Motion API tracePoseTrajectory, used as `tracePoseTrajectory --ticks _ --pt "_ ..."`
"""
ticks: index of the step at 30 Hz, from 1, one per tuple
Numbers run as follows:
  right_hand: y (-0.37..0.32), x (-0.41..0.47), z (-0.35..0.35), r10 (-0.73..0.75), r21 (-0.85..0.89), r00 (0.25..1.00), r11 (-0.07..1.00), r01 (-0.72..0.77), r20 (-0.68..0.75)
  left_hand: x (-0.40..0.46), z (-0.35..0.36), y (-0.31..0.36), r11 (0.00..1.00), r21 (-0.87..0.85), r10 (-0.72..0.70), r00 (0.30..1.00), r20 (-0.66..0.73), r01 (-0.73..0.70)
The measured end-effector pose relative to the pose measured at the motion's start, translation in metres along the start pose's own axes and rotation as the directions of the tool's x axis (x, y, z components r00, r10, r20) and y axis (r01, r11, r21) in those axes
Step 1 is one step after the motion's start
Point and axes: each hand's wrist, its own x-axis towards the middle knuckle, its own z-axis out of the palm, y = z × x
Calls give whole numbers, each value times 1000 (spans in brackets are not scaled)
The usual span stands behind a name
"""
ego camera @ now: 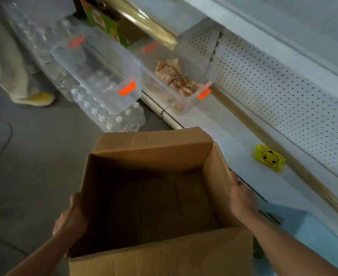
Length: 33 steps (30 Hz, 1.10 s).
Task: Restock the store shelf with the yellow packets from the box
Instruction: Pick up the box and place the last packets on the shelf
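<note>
An open cardboard box (154, 148) fills the lower middle of the head view; its dark inside shows no packets. My left hand (72, 216) grips the box's left wall, thumb over the rim. Against the outside of the right wall lies my right hand (240, 196), fingers pointing forward along it. One yellow packet (268, 157) with a duck face lies on the white shelf (223, 124) to the right of the box, close to the perforated back panel (283, 92).
Two clear plastic bins with orange clips sit further left on the shelf; one (176, 80) holds brownish snack bags, the other (104, 76) looks empty. Packs of water bottles (112, 114) stand on the floor. A person's leg and yellow shoe (38, 98) are at far left.
</note>
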Motion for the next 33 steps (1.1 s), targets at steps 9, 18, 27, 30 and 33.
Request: tracePoseTrajectory --ticks 9,18,27,30,33 --pt "-46 90 99 -107 42 991 993 110 -76 82 74 -20 990 -109 -96 992 -77 87" --pt "-71 128 173 -117 128 990 984 126 -74 142 133 -40 982 -154 -131 983 -127 111" --pt "-69 137 207 -93 185 995 978 96 -24 165 168 -43 979 -153 -145 987 -69 134" --pt "-64 129 203 -111 198 993 975 100 42 157 163 -43 980 -120 -157 988 5 156" --pt "-62 118 185 -106 217 986 973 76 132 145 148 -23 982 -47 -181 982 47 183"
